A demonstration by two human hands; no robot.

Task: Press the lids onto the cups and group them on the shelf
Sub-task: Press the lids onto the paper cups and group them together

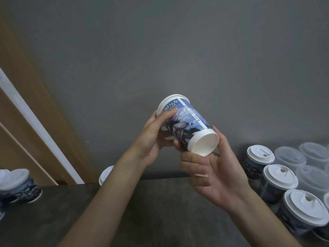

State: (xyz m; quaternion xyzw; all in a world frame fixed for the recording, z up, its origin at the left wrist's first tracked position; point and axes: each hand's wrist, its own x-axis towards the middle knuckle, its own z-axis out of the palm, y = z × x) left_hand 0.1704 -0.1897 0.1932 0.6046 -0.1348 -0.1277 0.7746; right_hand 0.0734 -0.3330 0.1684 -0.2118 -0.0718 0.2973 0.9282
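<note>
A blue printed paper cup [188, 122] is held in the air in front of the grey wall, tilted with its white base toward me. A white lid [170, 100] sits on its far end. My left hand [156, 138] grips the cup near the lid end, thumb on top. My right hand [213, 168] holds the base end from below. On the right of the dark shelf [151, 211] stand three lidded cups [260, 157] in a row, next to several clear plastic lids or cups [290, 157].
At the far left lie more printed cups with white lids [16, 182]. A white lid edge [106, 174] shows behind my left forearm. A wooden door frame with a white strip [35, 122] runs diagonally at left.
</note>
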